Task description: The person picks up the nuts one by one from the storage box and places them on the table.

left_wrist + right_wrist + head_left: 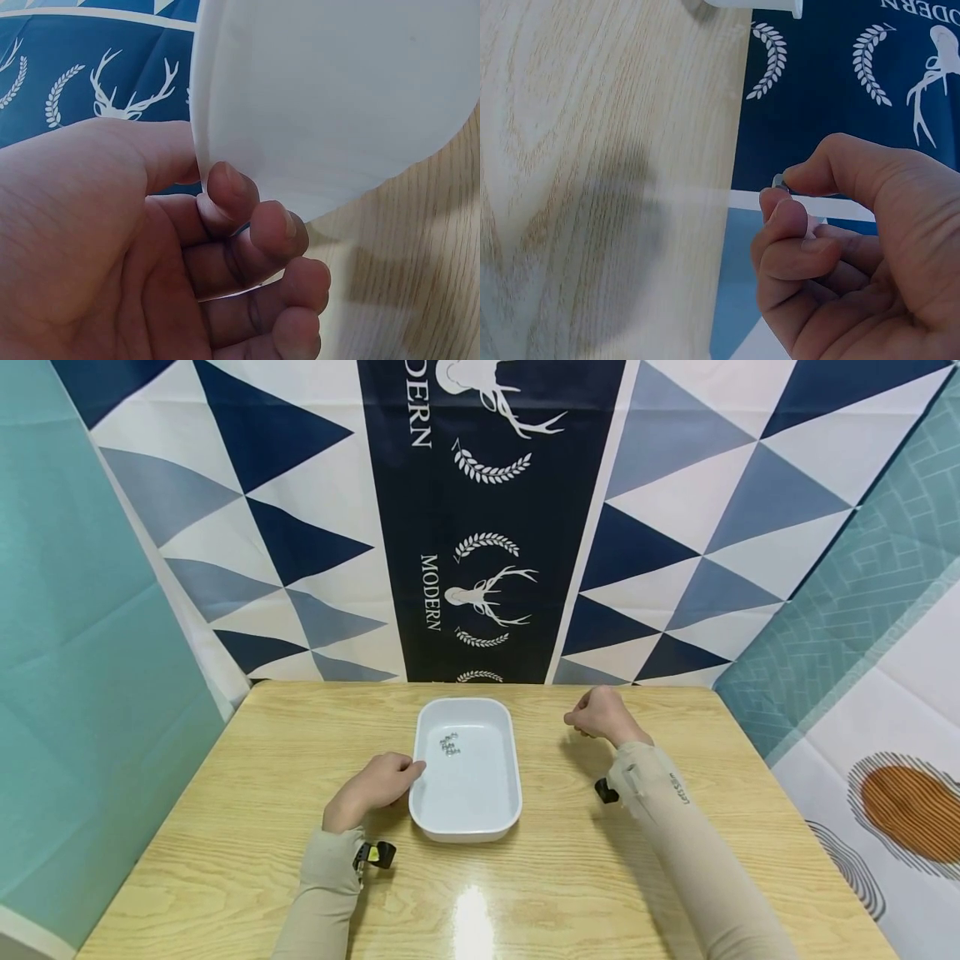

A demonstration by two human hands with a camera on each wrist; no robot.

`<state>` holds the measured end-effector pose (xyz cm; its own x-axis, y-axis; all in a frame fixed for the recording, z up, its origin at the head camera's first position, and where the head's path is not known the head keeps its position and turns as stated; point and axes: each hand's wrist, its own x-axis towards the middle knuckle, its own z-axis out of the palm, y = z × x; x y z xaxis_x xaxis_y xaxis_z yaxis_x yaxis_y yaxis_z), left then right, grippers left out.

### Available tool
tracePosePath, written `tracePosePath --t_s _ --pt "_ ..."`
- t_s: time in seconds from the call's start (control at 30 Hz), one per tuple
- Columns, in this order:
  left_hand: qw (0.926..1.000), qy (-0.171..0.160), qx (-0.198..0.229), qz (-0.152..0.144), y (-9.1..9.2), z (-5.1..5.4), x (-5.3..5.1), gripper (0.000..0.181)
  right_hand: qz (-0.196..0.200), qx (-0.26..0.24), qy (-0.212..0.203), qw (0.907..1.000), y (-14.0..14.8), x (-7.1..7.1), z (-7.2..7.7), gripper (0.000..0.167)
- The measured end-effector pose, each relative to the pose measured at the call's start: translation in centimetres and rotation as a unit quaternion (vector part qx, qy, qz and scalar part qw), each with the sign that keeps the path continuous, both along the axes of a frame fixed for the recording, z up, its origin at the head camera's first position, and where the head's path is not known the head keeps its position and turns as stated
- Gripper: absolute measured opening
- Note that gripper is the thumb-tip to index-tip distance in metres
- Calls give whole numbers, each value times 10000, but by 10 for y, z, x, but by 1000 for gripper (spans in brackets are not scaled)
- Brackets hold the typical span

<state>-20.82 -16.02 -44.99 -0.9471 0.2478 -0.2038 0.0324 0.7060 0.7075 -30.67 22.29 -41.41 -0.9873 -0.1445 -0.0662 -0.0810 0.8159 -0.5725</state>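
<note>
A white rectangular tray stands on the wooden table. Several small metal nuts lie grouped on its floor, towards the back left. My left hand grips the tray's left side, thumb at the rim and curled fingers against the outer wall. Above the table to the right of the tray, my right hand is apart from it. In the right wrist view, its thumb and index finger pinch a small silvery piece that looks like a nut; the fingertips partly hide it.
The wooden table reaches back to a patterned cloth with triangles and deer heads. A teal cloth hangs on the left, and another patterned cloth on the right. A small black camera sits at the left wrist.
</note>
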Motion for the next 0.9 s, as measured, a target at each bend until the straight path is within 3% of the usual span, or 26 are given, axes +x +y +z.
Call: tracePosePath --t_s 0.9 --pt "10000 -15 32 -1 -1 -1 -2 42 -56 24 -220 9997 3 4 -10 25"
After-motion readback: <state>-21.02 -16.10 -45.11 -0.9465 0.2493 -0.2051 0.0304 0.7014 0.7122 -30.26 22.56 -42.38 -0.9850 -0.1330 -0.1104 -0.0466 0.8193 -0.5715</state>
